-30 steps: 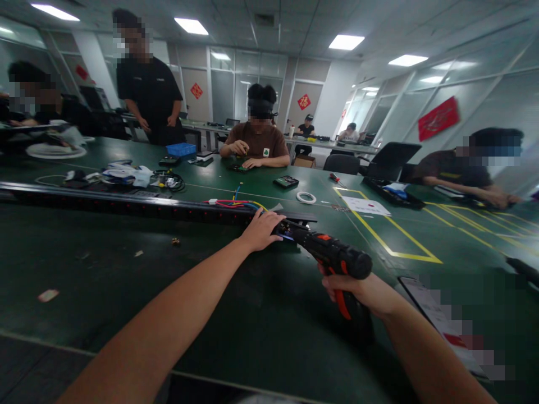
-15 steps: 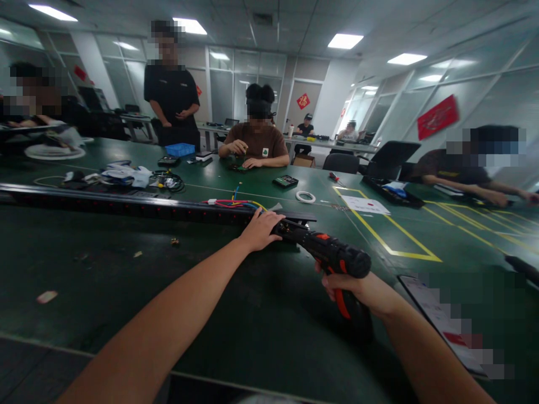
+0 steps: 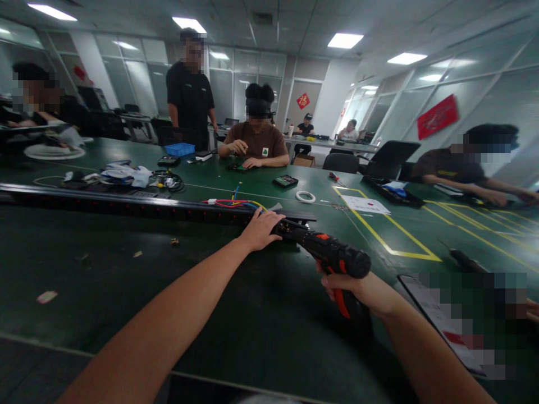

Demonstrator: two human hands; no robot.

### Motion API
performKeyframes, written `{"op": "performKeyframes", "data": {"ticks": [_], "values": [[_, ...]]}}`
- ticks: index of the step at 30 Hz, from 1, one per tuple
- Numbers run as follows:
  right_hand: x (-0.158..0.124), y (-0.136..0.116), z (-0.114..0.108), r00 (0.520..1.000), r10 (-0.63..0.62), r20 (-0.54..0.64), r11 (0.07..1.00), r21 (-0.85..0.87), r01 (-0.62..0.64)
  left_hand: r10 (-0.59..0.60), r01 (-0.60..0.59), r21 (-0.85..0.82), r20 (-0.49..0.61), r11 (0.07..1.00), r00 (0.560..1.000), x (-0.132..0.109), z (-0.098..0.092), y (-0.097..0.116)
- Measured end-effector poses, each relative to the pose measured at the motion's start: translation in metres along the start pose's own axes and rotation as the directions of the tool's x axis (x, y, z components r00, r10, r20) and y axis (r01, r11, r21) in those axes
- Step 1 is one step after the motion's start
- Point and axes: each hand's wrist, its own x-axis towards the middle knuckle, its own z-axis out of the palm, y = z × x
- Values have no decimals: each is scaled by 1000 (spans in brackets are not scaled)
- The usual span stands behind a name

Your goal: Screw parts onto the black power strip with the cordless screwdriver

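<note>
A long black power strip (image 3: 126, 203) lies across the table, its end near the middle of the view. Red, blue and yellow wires (image 3: 240, 203) come out near that end. My left hand (image 3: 260, 231) rests over the end of the strip, fingers laid across its top and thumb on the near side, holding it. In my right hand (image 3: 351, 283) is a black and orange power drill (image 3: 337, 253), gripped by its handle. The drill points left, its front end at the end of the strip beside my left fingers. The contact point itself is too dark to make out.
Small brass-coloured parts (image 3: 174, 242) lie before the strip. Beyond it are a white ring (image 3: 305, 197), a paper sheet (image 3: 365, 204) and bagged cables (image 3: 126, 175). A phone (image 3: 438, 320) lies right of my forearm; a dark tool (image 3: 465, 259) is near it. Several people work around the table.
At the right, the dark tool has shifted left and a person's hand shows at the edge. The standing person has moved right. My hands and the drill have hardly moved.
</note>
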Motion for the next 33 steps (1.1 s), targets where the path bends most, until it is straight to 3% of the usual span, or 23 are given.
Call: {"op": "performKeyframes", "data": {"ticks": [33], "values": [[-1, -5, 1, 1000, 17, 15, 999, -46, -16, 9, -9, -4, 2, 1000, 1000, -1, -1, 0]]}}
